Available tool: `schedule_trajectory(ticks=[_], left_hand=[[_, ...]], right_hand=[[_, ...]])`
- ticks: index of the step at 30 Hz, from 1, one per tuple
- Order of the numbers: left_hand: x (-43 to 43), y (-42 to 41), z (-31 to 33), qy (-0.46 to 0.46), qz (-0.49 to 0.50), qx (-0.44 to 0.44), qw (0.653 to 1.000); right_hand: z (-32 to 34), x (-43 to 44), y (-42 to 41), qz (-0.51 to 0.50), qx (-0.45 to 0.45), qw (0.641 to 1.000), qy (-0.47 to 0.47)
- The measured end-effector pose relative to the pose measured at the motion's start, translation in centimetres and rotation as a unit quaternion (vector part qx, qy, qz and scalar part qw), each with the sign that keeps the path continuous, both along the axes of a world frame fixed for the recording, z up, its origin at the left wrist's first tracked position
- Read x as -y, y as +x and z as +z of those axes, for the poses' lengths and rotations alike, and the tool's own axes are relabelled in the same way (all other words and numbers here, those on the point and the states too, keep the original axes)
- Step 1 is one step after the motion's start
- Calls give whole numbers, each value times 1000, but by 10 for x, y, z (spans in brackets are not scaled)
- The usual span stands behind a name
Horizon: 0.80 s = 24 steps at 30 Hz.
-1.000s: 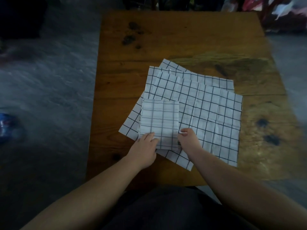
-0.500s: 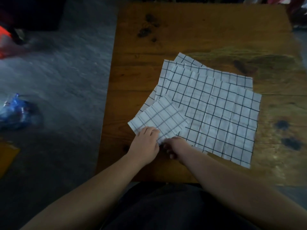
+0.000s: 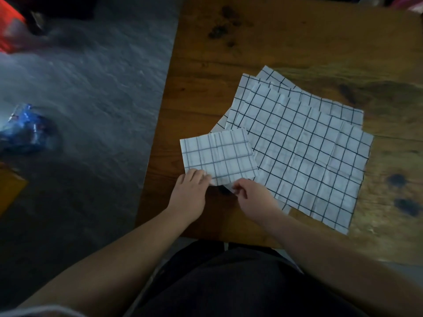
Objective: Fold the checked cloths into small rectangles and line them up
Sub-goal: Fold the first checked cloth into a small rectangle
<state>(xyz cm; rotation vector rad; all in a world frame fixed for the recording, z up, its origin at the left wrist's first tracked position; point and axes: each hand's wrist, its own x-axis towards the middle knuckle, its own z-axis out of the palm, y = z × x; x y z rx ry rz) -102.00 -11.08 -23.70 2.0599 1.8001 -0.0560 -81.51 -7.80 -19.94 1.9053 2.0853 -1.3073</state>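
A small folded checked cloth (image 3: 218, 155) lies near the table's left front, its right edge overlapping a loose pile of unfolded white checked cloths (image 3: 304, 152). My left hand (image 3: 190, 195) holds the folded cloth's near left corner, fingers on top of it. My right hand (image 3: 254, 200) pinches the cloth's near edge between thumb and curled fingers. Several unfolded cloths lie fanned out flat in the pile.
The wooden table (image 3: 286, 42) has dark stains at the back and right. Its left edge runs close to the folded cloth. On the grey floor to the left lie a blue plastic wrapper (image 3: 23, 129) and a red object (image 3: 9, 30).
The folded cloth has slid left off the pile and turned, now mostly on bare wood. Both hands moved left with it. The camera also swung to the left.
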Motion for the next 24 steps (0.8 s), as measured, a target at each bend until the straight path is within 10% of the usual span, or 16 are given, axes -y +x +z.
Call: schedule_trajectory(ticks=[8,24], left_hand=[[27,36,-6,-69,-48,-24,996],[55,-1,-16,-73,-4,-53,996]], right_hand=[[-35,15,-4,307,171,929,113],[-40,15,51,181,232,952,81]])
